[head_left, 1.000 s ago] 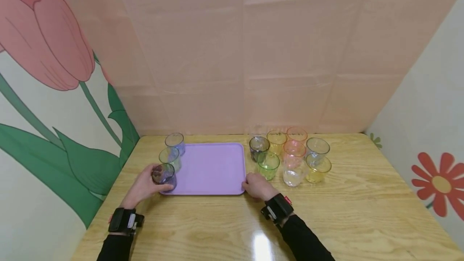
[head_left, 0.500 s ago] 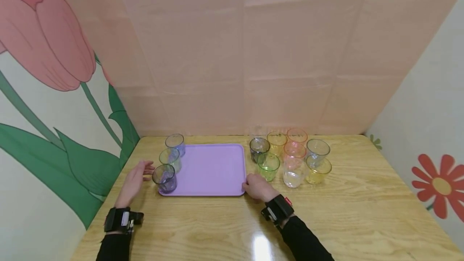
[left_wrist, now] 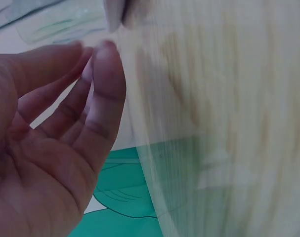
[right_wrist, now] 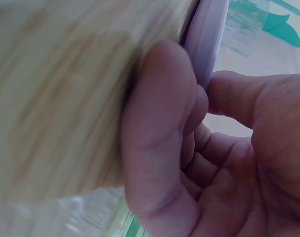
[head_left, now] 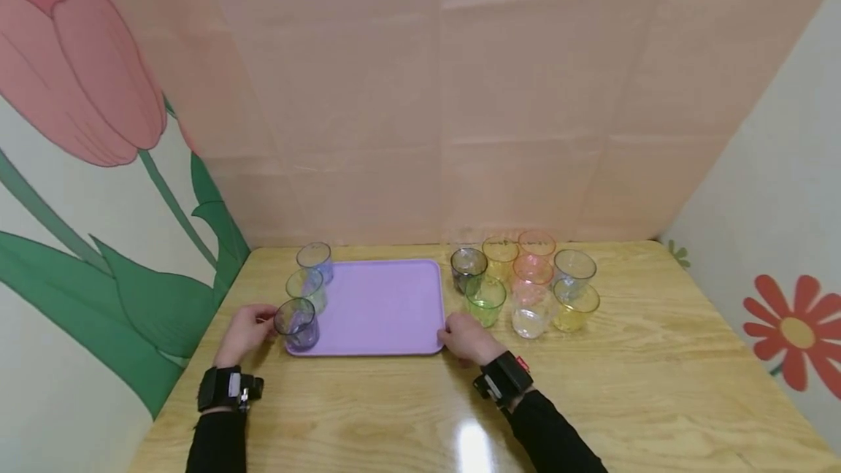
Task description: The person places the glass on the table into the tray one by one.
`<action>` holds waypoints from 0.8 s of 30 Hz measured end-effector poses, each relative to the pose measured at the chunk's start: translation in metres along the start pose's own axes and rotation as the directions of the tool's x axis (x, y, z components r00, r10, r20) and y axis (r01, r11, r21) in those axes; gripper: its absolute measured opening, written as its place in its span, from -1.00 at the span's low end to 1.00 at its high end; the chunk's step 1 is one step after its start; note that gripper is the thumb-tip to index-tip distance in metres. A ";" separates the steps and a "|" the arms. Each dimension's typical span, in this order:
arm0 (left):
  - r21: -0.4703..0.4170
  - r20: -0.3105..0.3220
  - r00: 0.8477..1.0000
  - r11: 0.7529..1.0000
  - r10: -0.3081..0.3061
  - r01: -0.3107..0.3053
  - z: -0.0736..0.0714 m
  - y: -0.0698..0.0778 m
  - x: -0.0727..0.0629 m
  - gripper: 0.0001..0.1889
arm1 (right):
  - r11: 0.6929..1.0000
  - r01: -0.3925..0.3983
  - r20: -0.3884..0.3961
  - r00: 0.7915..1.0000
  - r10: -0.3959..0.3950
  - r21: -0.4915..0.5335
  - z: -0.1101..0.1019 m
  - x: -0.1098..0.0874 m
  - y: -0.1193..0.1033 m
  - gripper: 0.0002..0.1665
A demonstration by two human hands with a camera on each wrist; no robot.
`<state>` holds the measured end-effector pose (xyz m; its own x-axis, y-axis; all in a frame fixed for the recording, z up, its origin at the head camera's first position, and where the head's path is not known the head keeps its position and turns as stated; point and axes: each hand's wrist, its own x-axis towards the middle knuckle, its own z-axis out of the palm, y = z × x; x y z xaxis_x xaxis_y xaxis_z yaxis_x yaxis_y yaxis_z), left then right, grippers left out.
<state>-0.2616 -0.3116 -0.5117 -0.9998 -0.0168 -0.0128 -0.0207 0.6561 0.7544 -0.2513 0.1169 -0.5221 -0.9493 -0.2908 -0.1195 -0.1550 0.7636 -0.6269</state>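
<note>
A lilac tray [head_left: 381, 305] lies on the wooden table. Along its left side stand a blue glass [head_left: 317, 263], a pale green glass [head_left: 306, 289] and a dark purple glass [head_left: 298, 325], all upright. My left hand [head_left: 244, 333] is just left of the purple glass; in the left wrist view its loosely bent fingers [left_wrist: 107, 84] and thumb hold nothing, close to the tray's corner. My right hand [head_left: 469, 338] pinches the tray's front right corner. The right wrist view shows thumb and curled fingers [right_wrist: 159, 123] at the tray's rim [right_wrist: 206, 44].
Right of the tray, several tinted glasses stand grouped, among them a dark grey glass [head_left: 469, 268], a green glass [head_left: 486, 301], a clear glass [head_left: 529, 320] and a yellow glass [head_left: 575, 309]. A pink sheet [head_left: 427, 93] hangs behind the table, with painted walls at both sides.
My left hand has let go of the purple glass, drawn back left, then come in again beside the tray's left edge. The right hand stays at the tray corner.
</note>
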 end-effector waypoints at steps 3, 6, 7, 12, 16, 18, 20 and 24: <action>-0.033 0.072 0.997 0.999 -0.014 0.016 0.003 0.002 -0.002 -0.76 | 1.000 0.008 -0.015 1.000 -0.008 0.025 -0.002 -0.002 -0.002 -0.55; -0.035 0.122 0.992 0.999 -0.017 0.021 0.006 0.003 -0.003 -0.75 | 0.999 -0.006 -0.019 1.000 0.007 0.049 -0.005 -0.004 -0.005 -0.54; -0.039 0.131 0.991 0.999 -0.016 0.022 0.007 0.004 -0.004 -0.75 | 0.999 -0.008 -0.024 1.000 0.010 0.053 -0.006 -0.005 -0.005 -0.54; -0.071 0.120 0.993 0.997 0.013 -0.004 0.010 0.006 -0.006 -0.79 | 0.994 -0.029 -0.024 0.999 0.031 0.104 -0.014 -0.013 -0.012 -0.58; -0.073 0.132 0.991 0.997 -0.005 0.015 0.012 0.005 -0.007 -0.80 | 0.989 -0.031 -0.023 0.999 0.035 0.143 -0.025 -0.023 -0.019 -0.62; -0.069 0.133 0.991 0.998 -0.004 0.013 0.013 0.005 -0.007 -0.79 | 0.989 -0.030 -0.035 0.999 0.035 0.145 -0.032 -0.026 -0.023 -0.63; -0.063 0.128 0.992 0.998 0.013 -0.005 0.012 0.006 -0.005 -0.80 | 0.990 -0.035 -0.048 0.998 0.042 0.140 -0.041 -0.028 -0.027 -0.65; -0.054 0.121 0.992 0.998 0.029 -0.023 0.012 0.008 -0.003 -0.76 | 0.990 -0.019 -0.084 0.996 0.031 0.140 -0.060 -0.032 -0.030 -0.72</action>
<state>-0.2584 -0.2975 -0.5133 -0.9931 0.0941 -0.0703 0.0024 0.6143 0.7891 -0.2330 0.1379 -0.4532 -0.9734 -0.2171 -0.0736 -0.0969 0.6808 -0.7261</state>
